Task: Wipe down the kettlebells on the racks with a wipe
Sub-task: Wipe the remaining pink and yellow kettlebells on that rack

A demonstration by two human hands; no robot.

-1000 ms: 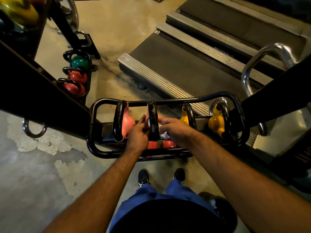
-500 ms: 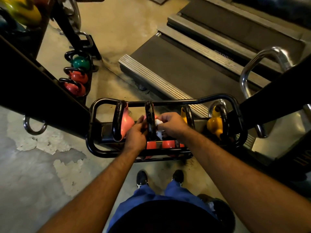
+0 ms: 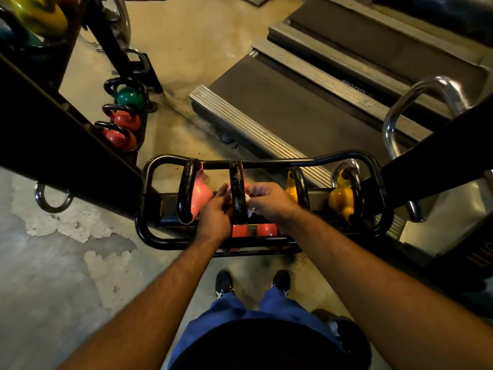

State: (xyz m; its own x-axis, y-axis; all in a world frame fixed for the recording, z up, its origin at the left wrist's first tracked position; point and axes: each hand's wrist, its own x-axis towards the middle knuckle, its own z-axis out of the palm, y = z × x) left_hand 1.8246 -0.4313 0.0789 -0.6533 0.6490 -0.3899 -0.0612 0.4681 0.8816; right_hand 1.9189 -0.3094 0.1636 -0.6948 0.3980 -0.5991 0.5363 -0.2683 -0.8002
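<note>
A black tube rack (image 3: 149, 236) in front of me holds a row of kettlebells. A pink kettlebell (image 3: 200, 196) stands at the left, and two yellow kettlebells (image 3: 341, 200) stand at the right. Between them is a second pink kettlebell, of which mostly the black handle (image 3: 237, 190) shows. My left hand (image 3: 214, 214) rests against the left side of that handle. My right hand (image 3: 269, 200) is closed on a white wipe (image 3: 250, 208) pressed against the handle's right side. Red kettlebells (image 3: 264, 229) sit on a lower tier.
A second rack at the back left carries a green kettlebell (image 3: 129, 97) and two red ones (image 3: 121, 137). A treadmill deck (image 3: 280, 108) lies behind the rack. A chrome handle (image 3: 400, 108) and black machine frames stand at right and left. The concrete floor (image 3: 66, 263) is patchy.
My right hand has moved up the handle's right side with the wipe. My left hand has stayed against the handle's left side.
</note>
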